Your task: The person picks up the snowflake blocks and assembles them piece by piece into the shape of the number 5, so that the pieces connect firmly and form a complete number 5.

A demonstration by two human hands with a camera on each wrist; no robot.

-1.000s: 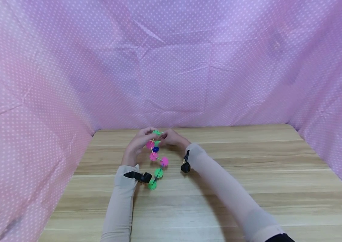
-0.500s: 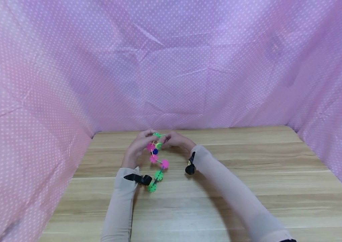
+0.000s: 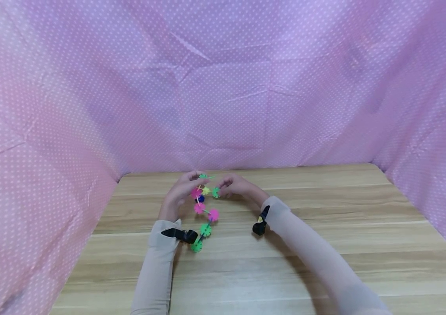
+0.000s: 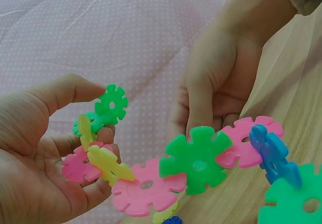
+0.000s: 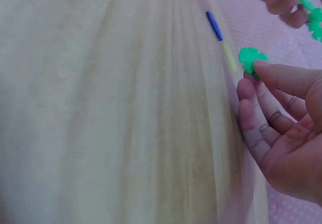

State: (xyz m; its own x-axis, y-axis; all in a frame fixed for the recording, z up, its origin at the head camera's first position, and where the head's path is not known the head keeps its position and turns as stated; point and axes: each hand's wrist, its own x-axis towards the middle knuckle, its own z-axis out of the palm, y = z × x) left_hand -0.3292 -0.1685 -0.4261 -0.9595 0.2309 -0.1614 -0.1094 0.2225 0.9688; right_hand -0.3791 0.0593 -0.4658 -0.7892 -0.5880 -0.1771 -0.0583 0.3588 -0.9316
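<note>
My left hand [image 3: 180, 190] pinches one end of a chain of interlocking plastic snowflake discs. A green disc [image 4: 111, 104] is at its thumb tip, and a pink disc [image 4: 80, 163] lies by its fingers. From there the chain runs on through yellow, pink, green and blue discs, hanging toward the near side down to a green disc [image 3: 197, 246] beside the left wrist. Between thumb and fingertips my right hand [image 3: 239, 186] pinches a single green disc [image 5: 250, 58], apart from the chain. In the left wrist view, chain discs hide the right fingertips.
A blue disc [image 5: 214, 25] and a yellow disc [image 5: 229, 56], end to end, lie on the wooden table [image 3: 286, 258] below the hands. Pink dotted cloth [image 3: 223, 87] hangs close behind the table's far edge and along both sides.
My right hand has moved right and slightly nearer, carrying the green disc away from the yellow one, which now shows more fully. The left hand and chain have barely moved.
</note>
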